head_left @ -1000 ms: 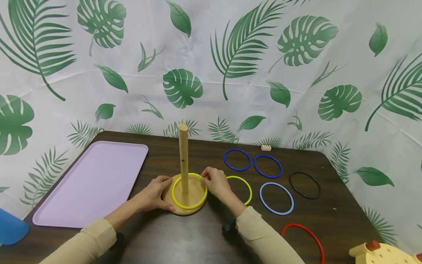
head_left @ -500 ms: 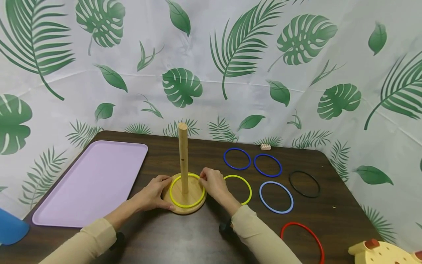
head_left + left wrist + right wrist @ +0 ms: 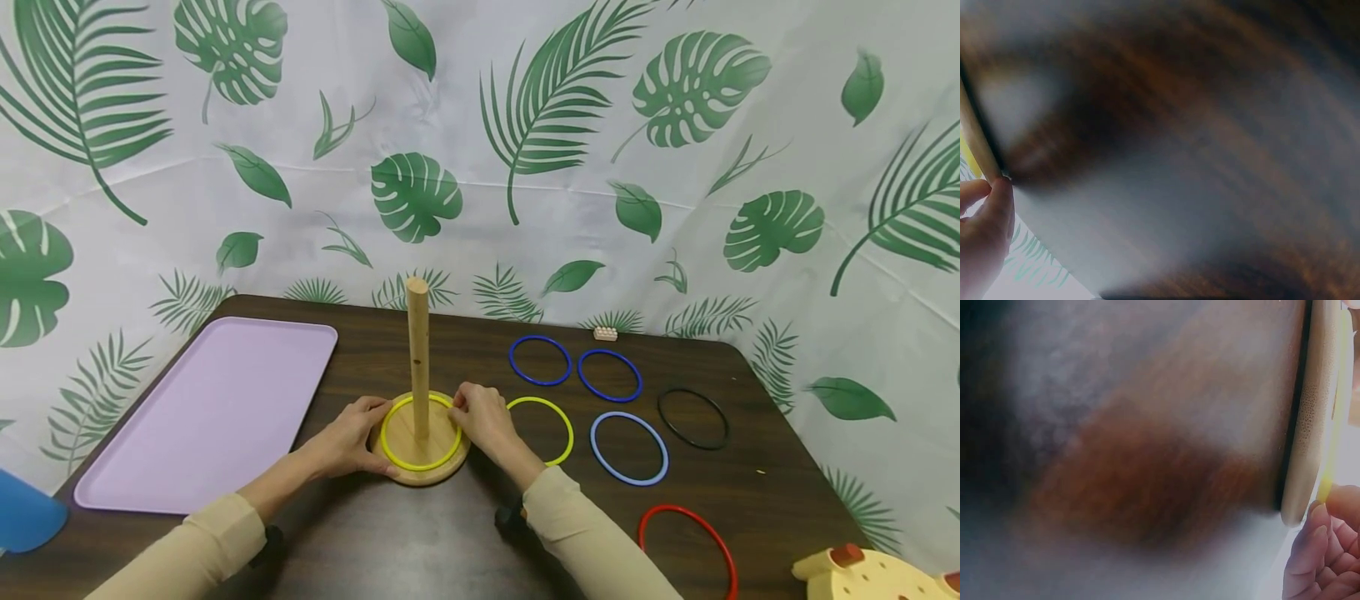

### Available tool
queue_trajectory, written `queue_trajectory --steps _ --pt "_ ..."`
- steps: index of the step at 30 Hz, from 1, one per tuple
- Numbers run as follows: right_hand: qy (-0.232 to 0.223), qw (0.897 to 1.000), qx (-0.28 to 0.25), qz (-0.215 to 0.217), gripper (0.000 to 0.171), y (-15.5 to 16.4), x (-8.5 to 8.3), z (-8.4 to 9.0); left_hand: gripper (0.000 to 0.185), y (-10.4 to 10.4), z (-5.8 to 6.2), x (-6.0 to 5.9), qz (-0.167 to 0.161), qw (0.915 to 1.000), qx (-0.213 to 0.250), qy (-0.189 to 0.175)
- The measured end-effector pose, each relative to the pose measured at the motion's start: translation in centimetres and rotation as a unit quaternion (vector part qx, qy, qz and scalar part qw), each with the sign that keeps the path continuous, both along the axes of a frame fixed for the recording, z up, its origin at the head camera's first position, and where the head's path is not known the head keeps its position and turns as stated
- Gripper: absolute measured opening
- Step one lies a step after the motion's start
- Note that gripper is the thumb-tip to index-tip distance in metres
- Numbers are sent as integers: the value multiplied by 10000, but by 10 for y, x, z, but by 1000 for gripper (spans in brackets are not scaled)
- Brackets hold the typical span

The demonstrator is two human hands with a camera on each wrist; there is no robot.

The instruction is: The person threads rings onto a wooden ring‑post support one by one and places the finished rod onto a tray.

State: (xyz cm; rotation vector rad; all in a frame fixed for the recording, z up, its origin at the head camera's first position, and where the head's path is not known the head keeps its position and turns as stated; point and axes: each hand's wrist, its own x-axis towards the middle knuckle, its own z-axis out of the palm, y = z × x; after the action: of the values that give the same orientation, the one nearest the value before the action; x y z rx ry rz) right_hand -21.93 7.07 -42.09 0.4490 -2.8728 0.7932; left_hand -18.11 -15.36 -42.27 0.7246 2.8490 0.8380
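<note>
Near the table's point(image 3: 390, 542) front edge, the left hand point(image 3: 347, 442) grips the wooden stand's base point(image 3: 442, 473). The yellow ring point(image 3: 420, 434) lies around the peg point(image 3: 417, 358), pinched by the right hand point(image 3: 483, 417); it looks light, thin and stiff, best held at its rim.

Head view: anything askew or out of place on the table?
Nothing stands out. One yellow ring lies flat on the peg base, round the upright peg. Both hands rest at the base. The other rings lie flat.
</note>
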Motion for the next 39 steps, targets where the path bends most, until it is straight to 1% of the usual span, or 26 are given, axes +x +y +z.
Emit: queue_trajectory --steps 12,17,20,24,26,28,31,34,36,39 --pt "-85 9997 -224 -25 18 3 1 -3 95 0 0 0 -5 10000 -17 8" --pt "-186 9988 -444 2 15 7 -1 -1 95 0 0 1 -20 10000 -5 23" --pt "-347 9966 -740 62 11 12 -1 2 96 0 0 1 -30 10000 5 35" --pt "-646 9891 -1317 94 9 24 -2 8 97 1 0 1 -41 10000 18 65" --pt "-761 9848 -1564 -3 9 32 -4 10 97 1 -1 1 -41 10000 21 84" --pt "-736 9829 -1678 -174 10 42 -6 12 98 1 -1 1 -48 9999 28 106" --pt "-675 9815 -1709 -544 10 61 -10 15 97 1 -1 1 -54 9999 44 120" --pt "-599 9815 -1607 -846 10 81 -14 16 97 1 -2 1 -56 9999 23 128" --pt "-588 9828 -1462 -961 10 94 -15 16 97 1 -1 1 -53 9999 11 133" --pt "-600 9868 -1037 -1094 11 111 -17 15 97 1 -2 1 -43 9999 10 145"
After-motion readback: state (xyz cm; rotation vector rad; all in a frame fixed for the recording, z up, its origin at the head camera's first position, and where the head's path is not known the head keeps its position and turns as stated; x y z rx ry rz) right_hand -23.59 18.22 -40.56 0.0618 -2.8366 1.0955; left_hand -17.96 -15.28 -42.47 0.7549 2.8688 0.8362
